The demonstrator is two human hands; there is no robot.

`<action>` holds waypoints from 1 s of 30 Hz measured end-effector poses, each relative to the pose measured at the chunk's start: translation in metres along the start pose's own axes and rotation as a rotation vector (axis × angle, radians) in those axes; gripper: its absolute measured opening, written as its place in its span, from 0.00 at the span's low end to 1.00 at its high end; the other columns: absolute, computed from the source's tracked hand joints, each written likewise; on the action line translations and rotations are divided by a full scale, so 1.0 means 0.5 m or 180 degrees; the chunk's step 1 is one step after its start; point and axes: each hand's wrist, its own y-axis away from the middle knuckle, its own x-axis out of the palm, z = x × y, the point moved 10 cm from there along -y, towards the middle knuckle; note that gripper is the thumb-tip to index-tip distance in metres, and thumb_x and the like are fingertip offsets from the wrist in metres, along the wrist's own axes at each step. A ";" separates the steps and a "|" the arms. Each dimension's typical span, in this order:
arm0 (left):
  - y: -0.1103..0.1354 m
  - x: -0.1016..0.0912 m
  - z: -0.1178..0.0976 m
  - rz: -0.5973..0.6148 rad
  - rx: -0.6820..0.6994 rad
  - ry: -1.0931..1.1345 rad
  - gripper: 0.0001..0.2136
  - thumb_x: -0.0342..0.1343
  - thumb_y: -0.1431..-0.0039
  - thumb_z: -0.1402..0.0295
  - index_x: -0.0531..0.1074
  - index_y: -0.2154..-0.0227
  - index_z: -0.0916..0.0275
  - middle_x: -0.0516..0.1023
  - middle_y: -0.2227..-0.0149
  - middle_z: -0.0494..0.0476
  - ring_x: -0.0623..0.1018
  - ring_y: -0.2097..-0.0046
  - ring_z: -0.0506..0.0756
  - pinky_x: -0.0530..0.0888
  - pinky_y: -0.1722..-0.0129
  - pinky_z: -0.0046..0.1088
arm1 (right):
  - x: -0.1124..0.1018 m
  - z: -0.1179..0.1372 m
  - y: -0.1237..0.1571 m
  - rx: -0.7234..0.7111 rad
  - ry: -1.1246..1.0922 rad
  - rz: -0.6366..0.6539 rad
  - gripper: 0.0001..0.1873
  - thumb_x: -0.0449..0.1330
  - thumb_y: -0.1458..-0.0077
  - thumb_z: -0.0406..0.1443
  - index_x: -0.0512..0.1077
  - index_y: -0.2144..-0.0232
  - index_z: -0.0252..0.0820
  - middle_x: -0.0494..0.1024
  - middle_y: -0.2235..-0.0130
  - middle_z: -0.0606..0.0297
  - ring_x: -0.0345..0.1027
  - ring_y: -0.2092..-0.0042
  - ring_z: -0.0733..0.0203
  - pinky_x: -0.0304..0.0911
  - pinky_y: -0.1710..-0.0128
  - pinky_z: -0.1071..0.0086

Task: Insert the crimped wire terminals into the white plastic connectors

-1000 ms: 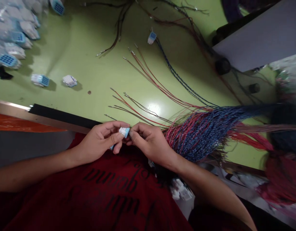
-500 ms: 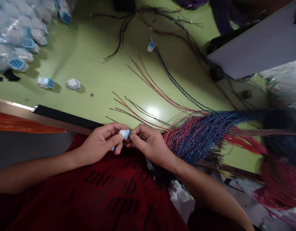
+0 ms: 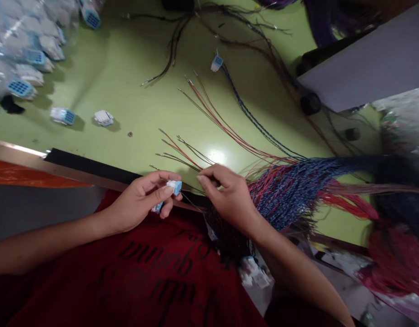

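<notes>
My left hand [image 3: 151,195] pinches a white and blue plug connector [image 3: 175,186] between thumb and fingers. Lower in the same hand sits a second blue and white connector [image 3: 157,207], partly hidden by the fingers. A thin dark wire [image 3: 191,201] runs from the held connector's blue face down to the right. Apart from the connector, my right hand [image 3: 226,190] is curled, thumb and index tips close together beside the loose wires [image 3: 182,156] with metal terminals. Anything between those fingertips is too small to make out.
A thick bundle of twisted blue and red wires [image 3: 291,190] lies right of my hands. Two loose connectors, one white [image 3: 103,118] and one white-blue [image 3: 62,116], rest at left near bagged connectors [image 3: 28,41]. Farther back, another connector [image 3: 216,62] has blue wires attached.
My right hand has drawn away from the connector, up and to the right. The connector's blue face and the wire at it now show; my left hand has hardly moved.
</notes>
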 end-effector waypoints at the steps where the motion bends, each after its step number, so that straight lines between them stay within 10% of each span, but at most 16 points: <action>1: 0.001 0.001 0.000 0.0017 -0.0014 0.0006 0.09 0.55 0.37 0.66 0.70 0.56 0.62 0.76 0.66 0.54 0.71 0.76 0.46 0.66 0.75 0.25 | -0.011 -0.001 -0.004 -0.0122 0.0482 -0.0170 0.07 0.55 0.43 0.32 0.72 0.72 0.40 0.74 0.71 0.62 0.66 0.68 0.62 0.61 0.67 0.68; 5: 0.001 0.005 0.001 0.0073 -0.0072 -0.0004 0.10 0.55 0.37 0.66 0.70 0.55 0.62 0.76 0.67 0.53 0.71 0.77 0.46 0.65 0.76 0.25 | 0.010 -0.008 -0.012 -0.0470 0.1580 -0.0062 0.09 0.53 0.45 0.29 0.72 0.74 0.38 0.73 0.70 0.57 0.63 0.67 0.58 0.59 0.67 0.65; 11: -0.001 0.010 0.004 0.0183 -0.0172 -0.0006 0.09 0.54 0.37 0.66 0.70 0.55 0.62 0.76 0.67 0.53 0.71 0.77 0.46 0.67 0.75 0.25 | -0.008 0.004 -0.002 -0.0699 0.1438 -0.0339 0.10 0.52 0.45 0.28 0.71 0.73 0.40 0.73 0.72 0.59 0.65 0.67 0.58 0.62 0.65 0.64; 19: 0.000 0.021 0.001 0.0294 -0.0287 0.0059 0.09 0.54 0.37 0.67 0.70 0.55 0.62 0.76 0.68 0.53 0.72 0.77 0.46 0.67 0.76 0.24 | -0.065 -0.010 0.025 -0.0204 0.0214 -0.0516 0.06 0.56 0.47 0.28 0.70 0.71 0.43 0.77 0.70 0.65 0.71 0.66 0.62 0.66 0.63 0.67; 25: -0.008 0.025 0.000 0.0183 -0.0355 0.0211 0.09 0.57 0.39 0.67 0.72 0.57 0.63 0.74 0.73 0.50 0.72 0.78 0.46 0.67 0.78 0.22 | 0.004 0.070 0.019 -0.0049 -0.1585 0.0552 0.02 0.59 0.45 0.33 0.72 0.70 0.41 0.77 0.70 0.66 0.71 0.68 0.67 0.66 0.68 0.73; 30: -0.015 0.009 -0.009 -0.0002 -0.0301 0.0430 0.09 0.57 0.39 0.69 0.72 0.57 0.64 0.75 0.69 0.53 0.71 0.79 0.45 0.65 0.79 0.22 | 0.003 0.008 0.003 0.0602 -0.1402 0.0031 0.05 0.58 0.48 0.31 0.69 0.75 0.41 0.70 0.76 0.72 0.62 0.75 0.71 0.58 0.76 0.76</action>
